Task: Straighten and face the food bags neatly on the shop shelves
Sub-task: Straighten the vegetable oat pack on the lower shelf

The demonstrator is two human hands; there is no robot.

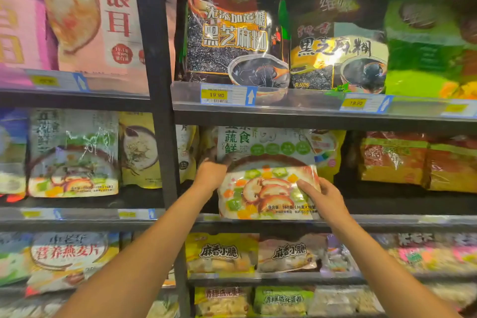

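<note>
Both hands are up on one bag (268,188) on the middle shelf (387,222). The left hand (211,173) grips its upper left edge, fingers curled behind the pack. The right hand (322,199) clamps its lower right corner, thumb lying across the printed front. The two hands sit apart, one at each side of the bag. The bag stands upright with its face to the aisle, a pale pack showing a bowl with sliced mushroom and diced vegetables, its foot just behind the shelf lip.

Directly behind it, past the right hand, a yellow bag (327,150) peeks out. Further right of that hand lie orange bags (413,162), well apart from the held one. Left of the left hand, beyond the black upright (162,111), a matching bowl bag (72,155) stands beside a yellow one.

Above the hands, two black sesame bags (232,31) stand side by side behind a clear rail carrying a price tag (222,95) that reads 19.90. Below the forearms, the next shelf down holds snack bags (222,253), yellow and pale, laid leaning back.
</note>
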